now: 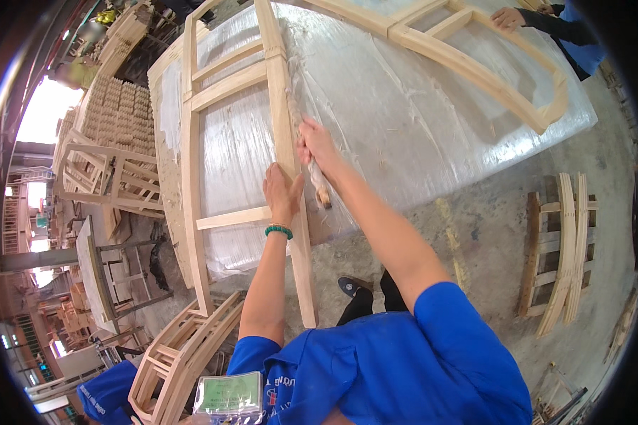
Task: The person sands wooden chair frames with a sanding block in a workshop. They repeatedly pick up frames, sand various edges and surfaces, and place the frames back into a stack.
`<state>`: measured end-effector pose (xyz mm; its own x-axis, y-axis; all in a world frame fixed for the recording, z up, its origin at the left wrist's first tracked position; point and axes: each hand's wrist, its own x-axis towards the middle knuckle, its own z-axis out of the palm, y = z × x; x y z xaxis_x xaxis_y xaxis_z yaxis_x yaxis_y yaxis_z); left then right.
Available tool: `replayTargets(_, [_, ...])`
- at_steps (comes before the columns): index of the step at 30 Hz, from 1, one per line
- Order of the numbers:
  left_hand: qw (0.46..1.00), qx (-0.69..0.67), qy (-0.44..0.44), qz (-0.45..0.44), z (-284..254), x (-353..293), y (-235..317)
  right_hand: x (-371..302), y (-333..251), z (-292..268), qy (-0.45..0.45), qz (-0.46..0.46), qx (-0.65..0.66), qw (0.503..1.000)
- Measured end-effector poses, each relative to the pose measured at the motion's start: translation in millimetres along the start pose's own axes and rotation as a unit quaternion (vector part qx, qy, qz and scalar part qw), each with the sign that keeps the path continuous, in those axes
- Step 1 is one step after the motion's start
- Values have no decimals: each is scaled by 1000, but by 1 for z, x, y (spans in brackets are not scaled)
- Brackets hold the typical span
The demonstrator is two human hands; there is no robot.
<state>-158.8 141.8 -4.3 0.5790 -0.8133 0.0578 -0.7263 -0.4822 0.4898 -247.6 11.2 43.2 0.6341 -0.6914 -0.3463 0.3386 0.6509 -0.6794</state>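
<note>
A pale wooden frame (pixel 288 145) with two long rails and several crossbars lies on a plastic-covered table (pixel 397 131). My left hand (pixel 282 193) straddles its right rail, fingers over the inner edge and thumb by the outer one, gripping it. Just farther along, my right hand (pixel 319 147) is closed at the outer edge of that same rail. Whatever sits inside its curled fingers is hidden. A long whitish wrapped strip (pixel 315 172) runs beside the rail under this hand, ending in a tan and dark tip.
Another wooden frame (pixel 468 60) lies at the far right of the table, with a co-worker's hand (pixel 507 19) at it. Stacked frames (pixel 181 361) stand at my lower left. A pallet (pixel 546 244) carrying curved wooden pieces (pixel 566 248) lies on the floor to the right.
</note>
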Motion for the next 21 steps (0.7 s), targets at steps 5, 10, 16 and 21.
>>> replayTargets(5, [995, 24, 82, 48, -7, -1, -13, -7, -23, 5, -11, -38, 33, 999])
replayTargets(10, [1000, 3, -16, -26, -11, -2, 1, -49, -14, -19, -53, 99, 29, 993])
replayTargets(16, [1000, 3, -5, -14, -11, -1, 2, -75, -11, -30, -70, 132, 56, 987])
replayTargets(21, [998, 30, -29, -42, -14, -1, 0, -70, -14, -23, -73, 133, 53, 987])
